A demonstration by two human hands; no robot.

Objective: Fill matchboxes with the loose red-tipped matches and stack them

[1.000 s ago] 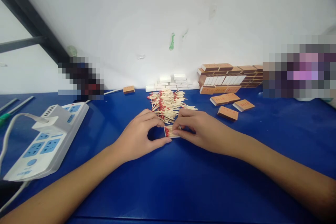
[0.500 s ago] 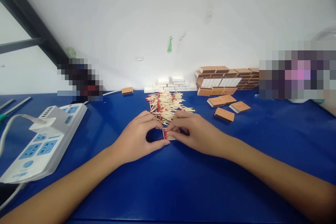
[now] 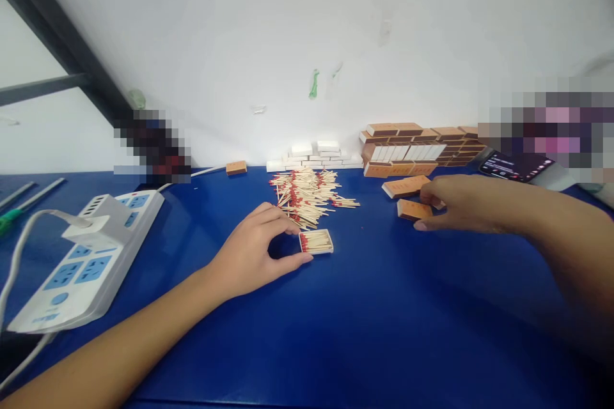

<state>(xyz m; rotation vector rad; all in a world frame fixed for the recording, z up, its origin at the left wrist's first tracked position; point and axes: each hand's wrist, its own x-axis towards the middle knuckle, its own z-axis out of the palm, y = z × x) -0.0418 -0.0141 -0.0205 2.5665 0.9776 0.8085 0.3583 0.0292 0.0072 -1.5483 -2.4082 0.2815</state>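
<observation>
A small white matchbox tray (image 3: 317,241) full of red-tipped matches lies on the blue table (image 3: 336,332). My left hand (image 3: 256,252) curls at the tray's left end, thumb and forefinger pinching that end. Just behind it lies a loose pile of matches (image 3: 307,195). My right hand (image 3: 460,204) is out to the right, its thumb and fingers closed around the end of an orange matchbox sleeve (image 3: 411,209). A second orange sleeve (image 3: 405,186) lies just beyond.
Stacked white trays (image 3: 314,154) and stacked orange sleeves (image 3: 417,147) line the wall. A lone orange box (image 3: 236,167) sits further left. A white power strip (image 3: 86,255) with a plugged charger lies at the left. A phone (image 3: 515,166) rests at the far right.
My right hand has left the filled tray and moved right to the loose orange sleeves. The left hand stays at the tray's left end.
</observation>
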